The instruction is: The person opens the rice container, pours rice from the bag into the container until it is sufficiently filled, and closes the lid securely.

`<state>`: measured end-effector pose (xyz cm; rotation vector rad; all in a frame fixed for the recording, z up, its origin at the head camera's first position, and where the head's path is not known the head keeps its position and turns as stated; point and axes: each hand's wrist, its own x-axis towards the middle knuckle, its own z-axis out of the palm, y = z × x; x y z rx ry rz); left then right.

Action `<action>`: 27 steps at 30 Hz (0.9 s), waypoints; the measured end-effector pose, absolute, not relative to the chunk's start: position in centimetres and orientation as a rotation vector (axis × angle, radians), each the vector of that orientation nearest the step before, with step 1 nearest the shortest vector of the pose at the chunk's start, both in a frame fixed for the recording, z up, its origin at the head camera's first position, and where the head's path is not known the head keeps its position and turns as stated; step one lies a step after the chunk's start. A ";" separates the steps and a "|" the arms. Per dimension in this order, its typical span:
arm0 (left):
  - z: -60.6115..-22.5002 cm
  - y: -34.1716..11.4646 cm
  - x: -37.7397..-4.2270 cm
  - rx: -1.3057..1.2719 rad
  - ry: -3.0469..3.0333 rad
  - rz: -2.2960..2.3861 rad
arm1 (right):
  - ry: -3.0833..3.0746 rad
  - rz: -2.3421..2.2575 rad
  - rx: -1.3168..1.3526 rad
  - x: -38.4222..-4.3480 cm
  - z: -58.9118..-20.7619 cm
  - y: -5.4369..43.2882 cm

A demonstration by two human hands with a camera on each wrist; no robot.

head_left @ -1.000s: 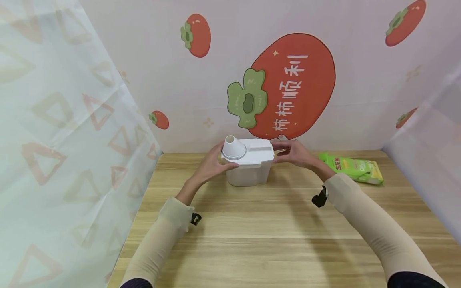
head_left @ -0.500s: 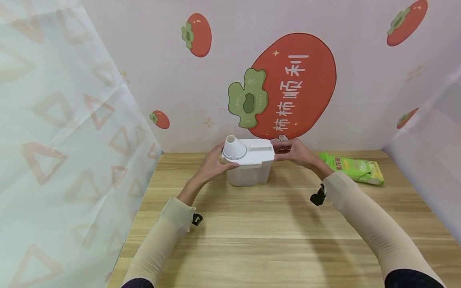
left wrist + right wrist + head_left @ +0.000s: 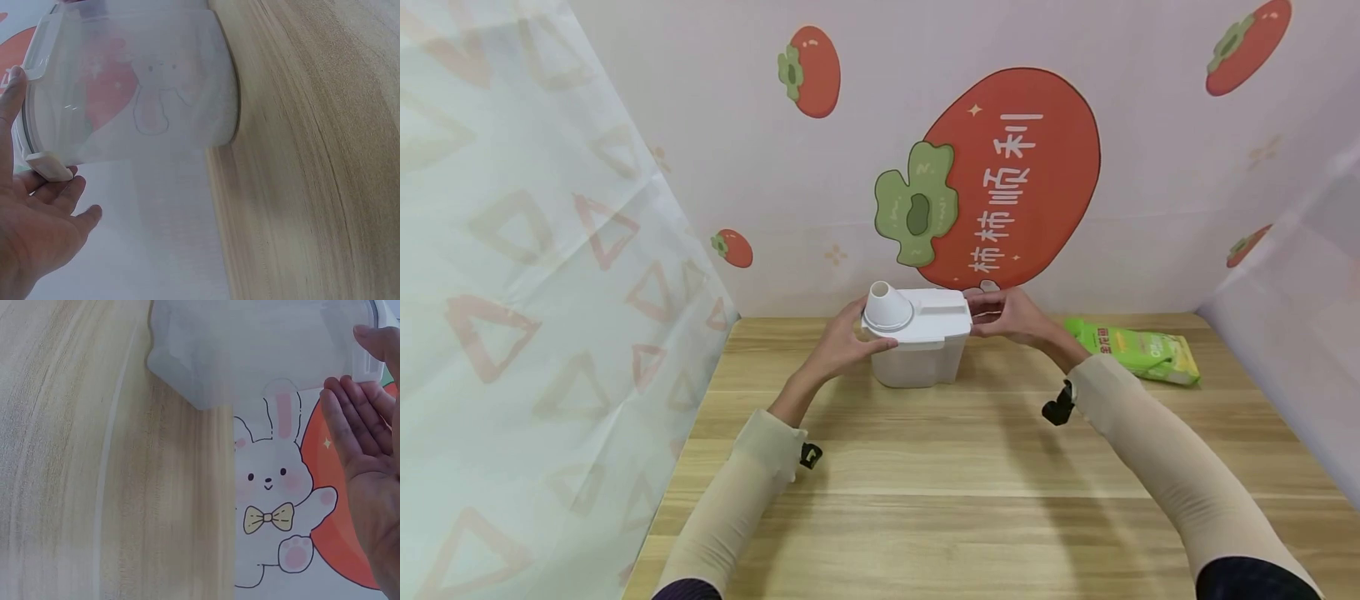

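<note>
The translucent storage container (image 3: 913,365) stands upright on the wood-grain table (image 3: 910,475), at the far side and just in front of the far wall (image 3: 790,192); whether it touches that wall I cannot tell. Its long axis runs left to right, so each hand has one short end: the left hand (image 3: 841,342) the left end, the right hand (image 3: 1015,319) the right. Neither is plainly nearer.

Both hands grip at lid height. The left thumb lies along the near edge of the white lid (image 3: 938,327), while its fingers bend under the left-end clip (image 3: 49,166). The right hand pinches about the right-end clip (image 3: 367,359), thumb on one edge and fingertips at the other. Whether either clip is fastened is not clear.

On the lid, a cone-shaped white spout (image 3: 887,312) rises at the left, beside the left hand. What the container holds, if anything, is too hazy to tell.

A green and yellow packet (image 3: 1142,353) lies flat at the far right, partly behind the right forearm, well apart from the container. The table's wood grain shows broadly on the near side, between the sleeves, with printed walls bounding it left, right and far.
</note>
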<state>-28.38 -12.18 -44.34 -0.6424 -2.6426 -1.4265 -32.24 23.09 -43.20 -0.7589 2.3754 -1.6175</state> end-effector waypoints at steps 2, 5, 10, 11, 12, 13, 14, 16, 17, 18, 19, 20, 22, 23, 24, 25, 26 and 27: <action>-44.4 -12.2 -28.3 -0.639 -2.643 -1.420 | 2.384 -1.615 -0.771 -32.2 -43.1 23.0; -44.4 -12.1 -28.3 -0.663 -2.620 -1.471 | 2.445 -1.575 -0.795 -32.1 -43.1 22.9; -44.4 -12.0 -28.4 -0.714 -2.552 -1.599 | 2.549 -1.499 -0.778 -31.7 -42.9 23.0; -44.4 -12.0 -28.5 -0.718 -2.544 -1.610 | 2.556 -1.492 -0.770 -31.6 -42.9 23.0; -44.4 -12.0 -28.4 -0.720 -2.539 -1.618 | 2.555 -1.494 -0.760 -31.5 -42.8 23.1; -44.3 -12.0 -28.4 -0.721 -2.533 -1.627 | 2.558 -1.489 -0.756 -31.5 -42.7 23.2; -44.3 -12.0 -28.4 -0.724 -2.526 -1.638 | 2.561 -1.490 -0.753 -31.5 -42.6 23.3; -44.3 -11.9 -28.4 -0.717 -2.527 -1.646 | 2.552 -1.503 -0.761 -31.5 -42.4 23.6; -44.4 -11.9 -28.4 -0.714 -2.531 -1.640 | 2.546 -1.514 -0.773 -31.5 -42.3 23.8; -44.4 -11.9 -28.4 -0.711 -2.535 -1.633 | 2.539 -1.527 -0.789 -31.6 -42.2 24.0; -44.4 -11.9 -28.4 -0.711 -2.537 -1.628 | 2.535 -1.538 -0.812 -31.6 -42.1 24.1; -44.4 -11.9 -28.4 -0.710 -2.540 -1.622 | 2.532 -1.546 -0.844 -31.6 -41.9 24.3; -44.4 -11.9 -28.4 -0.706 -2.551 -1.604 | 2.531 -1.545 -0.912 -31.6 -41.6 24.5; -44.3 -12.0 -28.4 -0.706 -2.556 -1.599 | 2.539 -1.534 -0.947 -31.7 -41.4 24.5; -44.4 -12.0 -28.5 -0.703 -2.560 -1.598 | 2.549 -1.519 -0.978 -31.7 -41.2 24.6; -44.4 -12.0 -28.5 -0.700 -2.564 -1.599 | 2.563 -1.500 -1.001 -31.7 -41.1 24.6; -44.4 -12.0 -28.5 -0.696 -2.569 -1.600 | 2.575 -1.482 -1.020 -31.7 -41.0 24.6; -44.4 -12.1 -28.5 -0.692 -2.577 -1.596 | 2.586 -1.466 -1.025 -31.7 -40.9 24.6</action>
